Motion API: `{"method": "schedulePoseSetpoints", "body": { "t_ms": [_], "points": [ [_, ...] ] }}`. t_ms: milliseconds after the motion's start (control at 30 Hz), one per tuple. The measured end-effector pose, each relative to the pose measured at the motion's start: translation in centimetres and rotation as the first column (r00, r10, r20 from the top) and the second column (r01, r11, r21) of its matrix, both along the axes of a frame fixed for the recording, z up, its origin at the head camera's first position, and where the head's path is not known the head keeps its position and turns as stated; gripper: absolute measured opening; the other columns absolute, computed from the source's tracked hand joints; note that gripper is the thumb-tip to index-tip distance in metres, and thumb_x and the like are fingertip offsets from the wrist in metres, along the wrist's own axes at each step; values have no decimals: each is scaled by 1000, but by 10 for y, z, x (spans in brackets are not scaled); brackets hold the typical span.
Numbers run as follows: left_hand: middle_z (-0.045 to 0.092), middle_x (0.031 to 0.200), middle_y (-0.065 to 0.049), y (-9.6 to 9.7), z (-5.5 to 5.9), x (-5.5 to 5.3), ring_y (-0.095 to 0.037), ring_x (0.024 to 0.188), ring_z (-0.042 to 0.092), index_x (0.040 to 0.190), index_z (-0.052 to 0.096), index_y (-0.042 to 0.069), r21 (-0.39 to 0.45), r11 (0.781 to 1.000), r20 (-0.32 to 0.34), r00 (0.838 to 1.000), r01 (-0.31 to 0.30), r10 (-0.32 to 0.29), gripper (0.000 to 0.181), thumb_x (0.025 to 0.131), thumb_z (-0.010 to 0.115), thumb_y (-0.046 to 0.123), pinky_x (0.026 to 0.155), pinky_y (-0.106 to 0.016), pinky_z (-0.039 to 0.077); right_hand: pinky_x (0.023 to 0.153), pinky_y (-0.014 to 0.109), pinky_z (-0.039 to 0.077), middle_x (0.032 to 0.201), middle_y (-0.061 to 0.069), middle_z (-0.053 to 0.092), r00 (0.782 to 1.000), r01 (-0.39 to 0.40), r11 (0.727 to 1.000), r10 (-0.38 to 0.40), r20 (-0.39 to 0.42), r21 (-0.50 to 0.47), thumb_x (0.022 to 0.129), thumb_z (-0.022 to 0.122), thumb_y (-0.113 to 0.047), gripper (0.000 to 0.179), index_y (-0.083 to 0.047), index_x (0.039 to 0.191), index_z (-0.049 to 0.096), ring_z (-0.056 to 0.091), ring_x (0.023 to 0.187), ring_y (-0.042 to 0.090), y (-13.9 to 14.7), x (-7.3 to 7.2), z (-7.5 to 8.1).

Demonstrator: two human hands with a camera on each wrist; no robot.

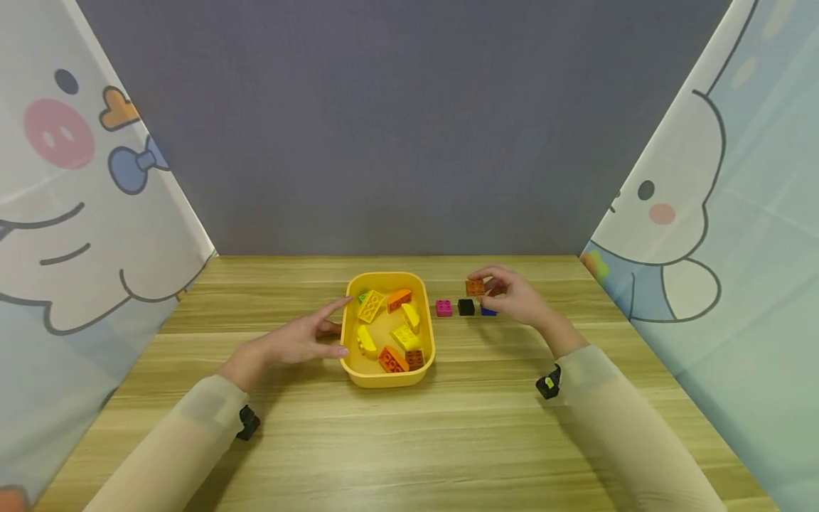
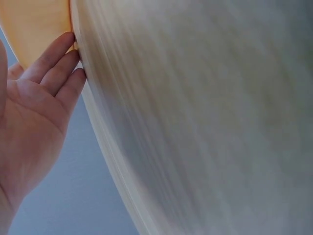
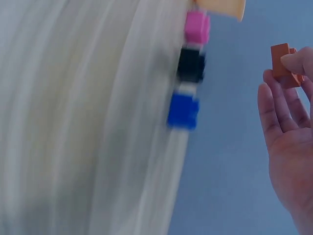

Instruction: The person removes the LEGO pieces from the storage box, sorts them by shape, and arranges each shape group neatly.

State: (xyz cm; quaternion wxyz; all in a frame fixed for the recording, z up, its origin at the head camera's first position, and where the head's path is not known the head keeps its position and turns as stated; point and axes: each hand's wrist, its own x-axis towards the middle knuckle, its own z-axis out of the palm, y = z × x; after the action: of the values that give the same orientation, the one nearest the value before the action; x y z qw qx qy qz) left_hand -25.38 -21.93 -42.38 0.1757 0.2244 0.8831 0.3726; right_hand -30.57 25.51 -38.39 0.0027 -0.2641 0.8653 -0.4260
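A: Behind the wood-grain table (image 1: pixel 409 448) stands a plain grey wall (image 1: pixel 397 128), with cartoon-printed cloth (image 1: pixel 678 178) at either side. Where is the person's left hand (image 1: pixel 293 343)?

B: At the left side of the yellow tray (image 1: pixel 387 381). Its fingers are spread and fairly straight, their tips resting against the tray rather than curled round it.

A: And the right hand (image 1: pixel 517 299)?

B: It pinches an orange-brown block (image 1: pixel 475 287) between thumb and fingers, holding it up off the table, to the right of the tray.

A: What sits near that hand?

B: A pink block (image 1: pixel 444 308), a black block (image 1: pixel 466 307) and a blue block (image 1: pixel 489 311), in a row on the table with small gaps between. The hand partly covers the blue one in the head view.

A: And inside the tray?

B: Yellow blocks (image 1: pixel 371 306), orange blocks (image 1: pixel 399 299) and a brown block (image 1: pixel 414 359) lie loose. The green piece (image 1: pixel 362 297) by the far left corner is probably a block too, though mostly covered.
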Motion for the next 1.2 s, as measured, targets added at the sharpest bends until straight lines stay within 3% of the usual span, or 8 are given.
{"method": "schedulePoseSetpoints", "body": {
  "t_ms": [167,467,633,833,1067,1200],
  "points": [
    [60,160,-23,0,0,0,-47,151,54,178,8,36,21,1000,21,1000,-2,2,112,96,84,52,127,-76,30,84,24,60,142,22,63,999,45,999,-45,30,8,100,74,0,44,-3,144,67,70,111,32,27,-3,-7],
    [60,159,-25,4,0,0,-48,149,56,178,12,30,48,999,35,999,2,-4,110,97,84,48,125,-74,34,87,25,60,141,25,63,991,126,986,-129,28,111,103,72,-3,44,-2,146,66,72,115,39,59,-7,-20],
    [60,158,-26,3,0,-1,-48,148,56,177,13,26,57,998,32,999,13,-15,109,98,84,46,124,-74,37,86,29,60,145,30,60,990,129,980,-137,37,154,102,72,-1,43,1,145,66,71,117,44,70,-12,-23],
    [59,160,-26,3,1,0,-48,150,55,177,12,32,41,999,42,999,-8,6,111,96,85,49,125,-76,33,95,40,62,143,33,65,992,113,973,-123,35,203,100,74,0,42,6,141,67,72,117,47,77,-17,-27],
    [58,160,-27,3,1,0,-48,149,56,178,11,32,27,1000,32,999,-7,6,110,97,84,49,126,-75,33,94,32,58,139,31,69,982,99,964,-135,132,245,103,71,-2,41,5,143,66,71,122,45,84,-21,-33],
    [58,160,-28,3,0,0,-49,149,55,178,10,32,20,1000,30,1000,-8,7,111,97,84,50,125,-77,32,95,35,58,136,31,70,982,93,954,-136,132,286,105,69,-4,42,3,145,65,72,122,43,85,-22,-37]
  ]
}}
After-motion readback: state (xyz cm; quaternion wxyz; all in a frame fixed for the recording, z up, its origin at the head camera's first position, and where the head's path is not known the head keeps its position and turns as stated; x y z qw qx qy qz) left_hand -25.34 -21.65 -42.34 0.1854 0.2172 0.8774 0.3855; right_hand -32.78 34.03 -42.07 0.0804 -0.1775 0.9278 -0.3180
